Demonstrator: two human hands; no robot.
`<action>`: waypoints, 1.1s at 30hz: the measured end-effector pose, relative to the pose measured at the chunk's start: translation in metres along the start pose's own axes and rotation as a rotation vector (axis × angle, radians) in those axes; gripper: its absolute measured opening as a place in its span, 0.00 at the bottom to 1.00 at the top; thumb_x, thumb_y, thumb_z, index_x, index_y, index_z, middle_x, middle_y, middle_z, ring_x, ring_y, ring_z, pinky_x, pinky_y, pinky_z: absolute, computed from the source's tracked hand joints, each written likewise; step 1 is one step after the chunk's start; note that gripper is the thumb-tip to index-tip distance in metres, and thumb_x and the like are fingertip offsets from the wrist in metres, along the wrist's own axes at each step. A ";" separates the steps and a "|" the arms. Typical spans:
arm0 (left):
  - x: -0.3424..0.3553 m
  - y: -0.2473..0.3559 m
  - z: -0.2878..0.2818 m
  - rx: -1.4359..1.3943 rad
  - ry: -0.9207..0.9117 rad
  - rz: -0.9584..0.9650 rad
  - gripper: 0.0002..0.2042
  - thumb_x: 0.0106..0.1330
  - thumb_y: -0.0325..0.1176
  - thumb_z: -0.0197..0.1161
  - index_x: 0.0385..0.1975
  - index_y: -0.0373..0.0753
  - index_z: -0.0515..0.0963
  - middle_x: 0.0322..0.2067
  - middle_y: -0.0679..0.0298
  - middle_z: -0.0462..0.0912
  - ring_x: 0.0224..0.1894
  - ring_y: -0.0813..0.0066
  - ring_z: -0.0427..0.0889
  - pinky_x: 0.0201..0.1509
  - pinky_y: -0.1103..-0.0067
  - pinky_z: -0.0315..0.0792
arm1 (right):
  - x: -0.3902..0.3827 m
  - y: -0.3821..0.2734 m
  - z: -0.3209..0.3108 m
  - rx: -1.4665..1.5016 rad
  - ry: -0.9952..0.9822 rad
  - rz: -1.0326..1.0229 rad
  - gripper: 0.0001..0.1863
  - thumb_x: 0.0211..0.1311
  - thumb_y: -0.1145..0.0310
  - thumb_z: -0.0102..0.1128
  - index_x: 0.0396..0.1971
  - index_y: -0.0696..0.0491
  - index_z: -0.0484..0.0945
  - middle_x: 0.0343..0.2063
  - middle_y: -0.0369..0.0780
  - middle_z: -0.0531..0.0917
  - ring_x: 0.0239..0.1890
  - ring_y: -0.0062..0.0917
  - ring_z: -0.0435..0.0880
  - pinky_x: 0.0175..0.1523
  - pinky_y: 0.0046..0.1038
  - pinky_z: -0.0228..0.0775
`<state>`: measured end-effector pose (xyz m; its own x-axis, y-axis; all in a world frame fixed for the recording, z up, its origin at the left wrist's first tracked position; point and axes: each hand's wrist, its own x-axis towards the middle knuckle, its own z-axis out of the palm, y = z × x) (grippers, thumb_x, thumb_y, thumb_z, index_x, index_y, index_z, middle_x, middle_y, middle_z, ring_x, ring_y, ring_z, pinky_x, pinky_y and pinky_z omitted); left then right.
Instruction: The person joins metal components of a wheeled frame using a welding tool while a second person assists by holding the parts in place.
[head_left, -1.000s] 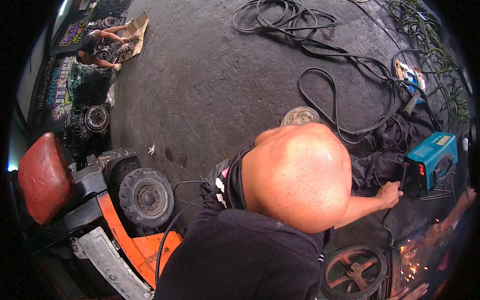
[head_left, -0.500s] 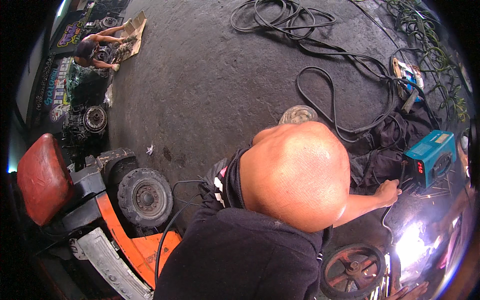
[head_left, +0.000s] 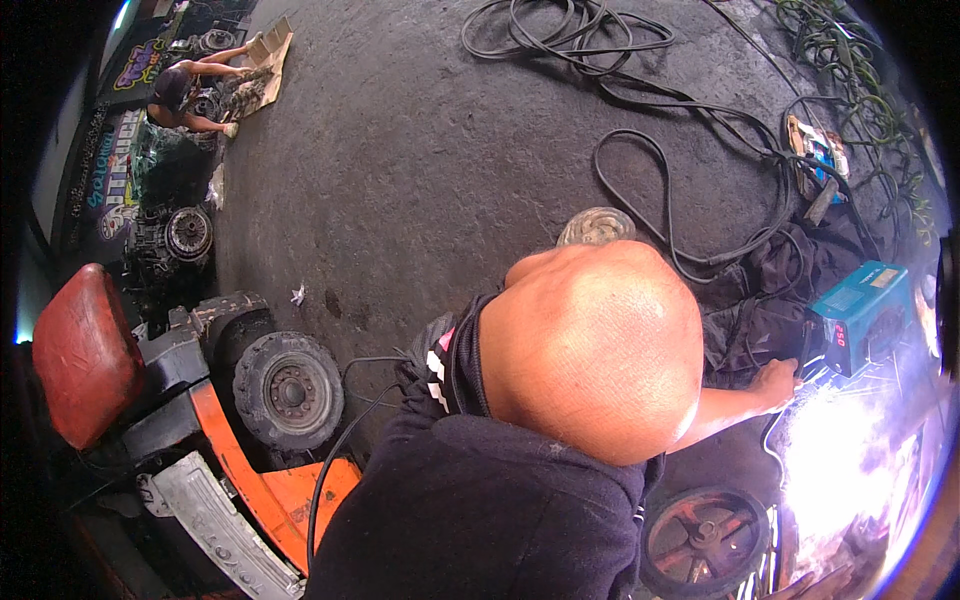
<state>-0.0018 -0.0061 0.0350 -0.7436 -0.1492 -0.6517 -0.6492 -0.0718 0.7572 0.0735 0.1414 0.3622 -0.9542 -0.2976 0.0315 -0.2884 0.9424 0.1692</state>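
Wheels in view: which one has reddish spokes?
The spoked wheel at lower right; its spokes are reddish, whereas the treaded wheel at left has a greyish disc centre.

Workshop | welder is sitting on dark floor | white glare is flaring nearby | orange vehicle is standing left | engine parts are lying beyond

White glare lower right, dim floor, black fisheye edges
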 end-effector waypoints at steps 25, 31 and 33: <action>-0.016 0.017 -0.017 -0.091 0.089 0.036 0.12 0.69 0.34 0.65 0.43 0.30 0.78 0.38 0.37 0.84 0.47 0.37 0.84 0.50 0.54 0.76 | 0.001 0.010 0.005 -0.036 -0.047 0.031 0.32 0.81 0.57 0.40 0.74 0.64 0.57 0.75 0.57 0.58 0.78 0.52 0.53 0.81 0.48 0.42; -0.004 0.006 -0.006 -0.016 0.033 0.031 0.11 0.69 0.32 0.63 0.40 0.28 0.78 0.35 0.37 0.83 0.45 0.34 0.83 0.48 0.54 0.76 | 0.002 0.010 0.004 -0.043 -0.054 0.004 0.32 0.82 0.56 0.39 0.74 0.64 0.57 0.75 0.57 0.58 0.78 0.51 0.53 0.81 0.49 0.42; -0.007 0.005 -0.005 -0.038 0.095 0.070 0.10 0.68 0.32 0.64 0.39 0.29 0.78 0.34 0.38 0.84 0.44 0.36 0.84 0.47 0.53 0.76 | 0.002 0.009 0.005 -0.032 -0.052 -0.002 0.32 0.82 0.56 0.39 0.74 0.64 0.57 0.75 0.57 0.58 0.78 0.51 0.53 0.81 0.49 0.42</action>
<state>0.0011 -0.0106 0.0440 -0.7675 -0.2475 -0.5914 -0.5882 -0.0952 0.8031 0.0685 0.1505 0.3590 -0.9567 -0.2903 -0.0202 -0.2884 0.9363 0.2004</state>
